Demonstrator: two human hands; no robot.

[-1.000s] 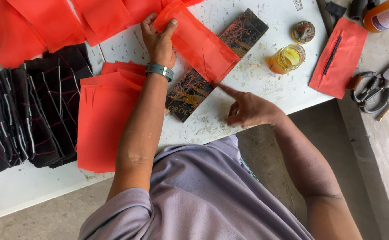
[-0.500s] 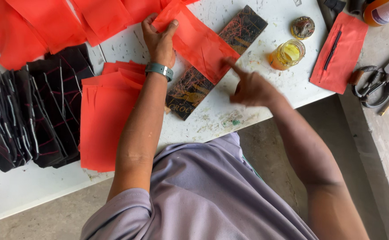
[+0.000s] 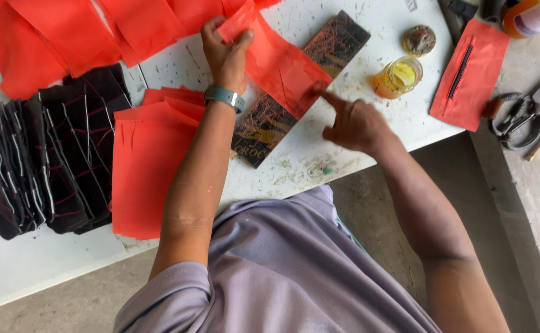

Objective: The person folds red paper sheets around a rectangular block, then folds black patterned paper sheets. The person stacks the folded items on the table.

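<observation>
My left hand (image 3: 225, 52) pinches the far end of an orange-red fabric strip (image 3: 276, 61) and lifts it off the white table (image 3: 319, 154). The strip lies across a long dark patterned board (image 3: 263, 126) that runs diagonally. My right hand (image 3: 353, 120) has its index finger stretched out, the tip touching the strip's near edge over the board. A teal watch sits on my left wrist.
A stack of orange-red sheets (image 3: 149, 166) and a fan of black pieces (image 3: 41, 166) lie left. More orange fabric (image 3: 66, 37) covers the far left. A small jar of yellow liquid (image 3: 398, 77), a round lid (image 3: 419, 40), an orange pouch (image 3: 470, 74) and scissors (image 3: 519, 114) lie right.
My right hand has moved from the table by the board's near end up to the strip's edge. My left hand keeps its hold on the strip's far end.
</observation>
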